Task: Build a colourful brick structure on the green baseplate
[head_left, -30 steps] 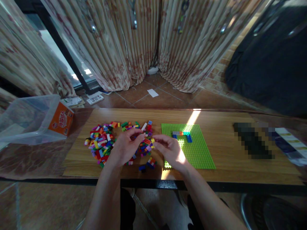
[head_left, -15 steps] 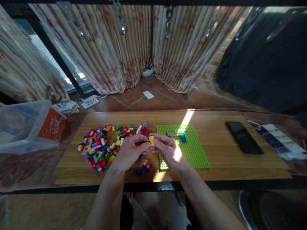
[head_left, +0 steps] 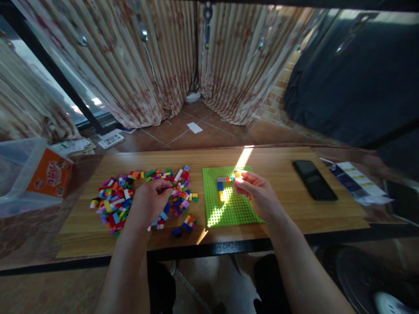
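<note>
My right hand point(head_left: 257, 192) is over the right side of a green studded baseplate point(head_left: 237, 213). Its thumb and fingers pinch a small yellow brick point(head_left: 238, 174), bright in the sunlight, at the end of a row of grey, orange and teal bricks point(head_left: 224, 179). From the row's left end a blue brick point(head_left: 220, 186) and a yellow brick point(head_left: 222, 196) run toward me. Over the loose brick pile point(head_left: 114, 205), my left hand point(head_left: 153, 198) has thumb and fingertips drawn together; whatever they hold, if anything, is too small to make out.
A phone point(head_left: 314, 179) and a printed leaflet point(head_left: 356, 183) lie on the right. At the left stands a clear plastic bin point(head_left: 24, 196) with an orange label. Several joined bricks point(head_left: 189, 223) and a dark blue brick point(head_left: 176, 232) rest near the table's front edge point(head_left: 225, 248).
My hands were together around yellow bricks and have parted. The left moved to the loose pile, the right over the baseplate with a yellow brick. The view has turned slightly right.
</note>
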A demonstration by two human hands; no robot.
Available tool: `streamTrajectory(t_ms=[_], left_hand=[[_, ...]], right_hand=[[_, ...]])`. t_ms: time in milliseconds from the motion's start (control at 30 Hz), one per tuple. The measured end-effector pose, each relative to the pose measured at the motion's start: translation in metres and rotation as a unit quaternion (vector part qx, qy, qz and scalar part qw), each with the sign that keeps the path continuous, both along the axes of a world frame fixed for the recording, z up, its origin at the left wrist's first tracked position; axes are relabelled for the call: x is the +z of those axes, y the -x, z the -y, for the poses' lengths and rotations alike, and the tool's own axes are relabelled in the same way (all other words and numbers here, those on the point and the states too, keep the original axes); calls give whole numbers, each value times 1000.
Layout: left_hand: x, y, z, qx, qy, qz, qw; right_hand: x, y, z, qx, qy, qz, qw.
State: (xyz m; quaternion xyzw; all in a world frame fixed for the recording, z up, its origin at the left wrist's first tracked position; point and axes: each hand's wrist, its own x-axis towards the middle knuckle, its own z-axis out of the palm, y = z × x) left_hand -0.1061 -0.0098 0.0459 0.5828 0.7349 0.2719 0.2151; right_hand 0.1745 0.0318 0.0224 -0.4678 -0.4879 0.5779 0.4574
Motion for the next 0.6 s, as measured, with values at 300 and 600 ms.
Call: streamTrajectory(t_ms=[300,600], left_hand=[[4,2,-9,21,58,-95,994],[1,-5,-14,8,-9,-94,995]], right_hand=[[-24,-27,2,10,-13,161,987],[-11,-37,11,51,-122,338,932]])
